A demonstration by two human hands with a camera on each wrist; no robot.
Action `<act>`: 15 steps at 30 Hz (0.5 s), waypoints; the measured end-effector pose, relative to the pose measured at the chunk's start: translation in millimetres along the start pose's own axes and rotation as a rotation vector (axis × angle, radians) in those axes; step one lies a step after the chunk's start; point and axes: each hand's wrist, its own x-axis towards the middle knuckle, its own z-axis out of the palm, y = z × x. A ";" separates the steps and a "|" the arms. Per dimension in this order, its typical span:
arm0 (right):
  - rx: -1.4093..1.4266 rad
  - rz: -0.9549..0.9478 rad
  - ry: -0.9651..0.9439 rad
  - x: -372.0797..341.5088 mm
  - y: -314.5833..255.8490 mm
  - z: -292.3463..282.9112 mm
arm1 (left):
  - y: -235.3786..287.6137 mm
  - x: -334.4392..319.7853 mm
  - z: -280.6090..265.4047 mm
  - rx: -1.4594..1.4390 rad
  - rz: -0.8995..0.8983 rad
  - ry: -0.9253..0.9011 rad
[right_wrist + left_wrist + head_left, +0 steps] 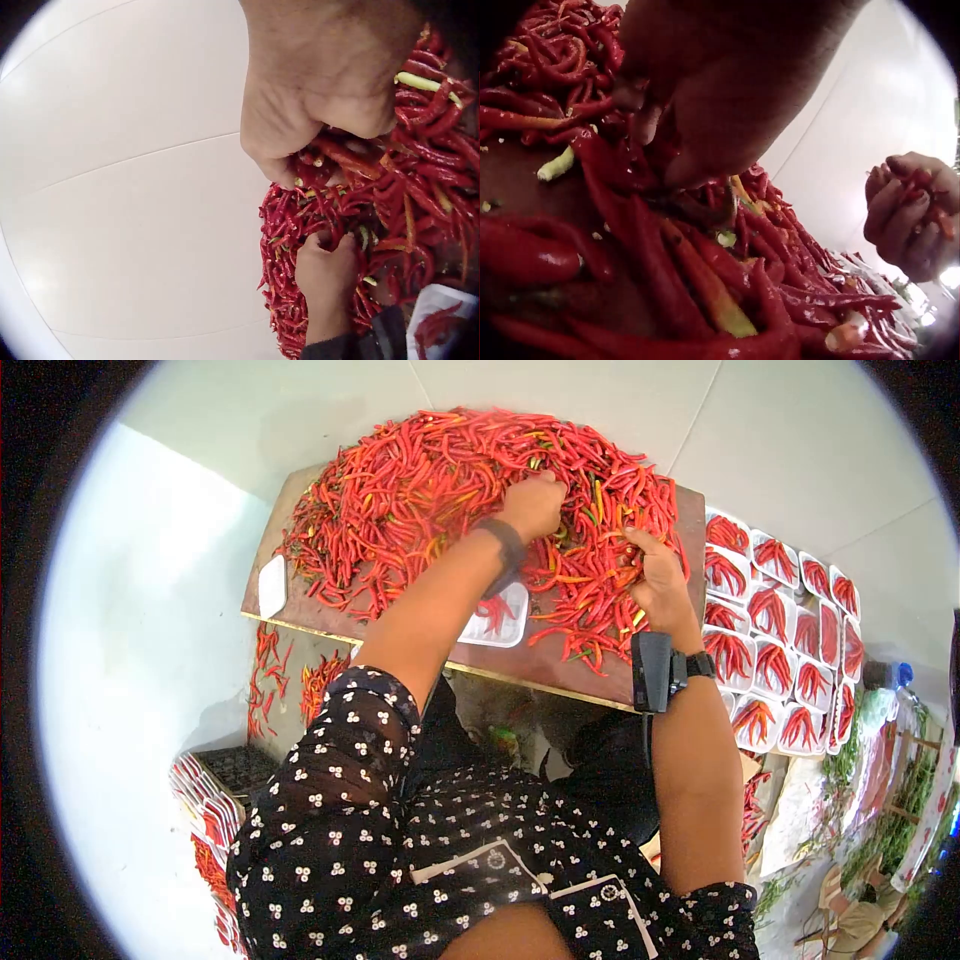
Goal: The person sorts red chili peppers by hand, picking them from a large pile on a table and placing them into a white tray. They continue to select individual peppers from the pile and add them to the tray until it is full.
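Observation:
Red chillies (420, 490) lie heaped over a brown board. My left hand (535, 505) reaches into the middle of the heap; in the left wrist view, that hand (712, 97) bends its fingers down around a red chilli, its tips partly hidden. To the right, my right hand (660, 585) is raised over the heap's near right part. The left wrist view shows my right hand (911, 217) curled round several chillies, and the right wrist view has them (345, 157) under its fingers. A white tray (515, 625) with a few chillies sits below my left wrist.
A blank white tray (272, 588) lies at the board's left corner. Many filled trays (770, 610) stand in rows to the right. Stacked trays (205, 800) and a dark crate (238, 770) are at lower left. A pale wall is behind the board.

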 end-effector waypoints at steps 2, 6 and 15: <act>-0.014 0.013 0.001 1.1 -0.1 -1.3 | 1.5 0.9 1.6 0.012 -0.006 0.016; -0.008 -0.006 0.005 3.0 2.4 -1.6 | 1.6 -1.7 -1.1 0.024 -0.018 0.013; 0.026 -0.012 -0.045 -0.9 -0.6 -0.7 | 0.1 -22.5 -27.4 -0.567 0.175 -0.393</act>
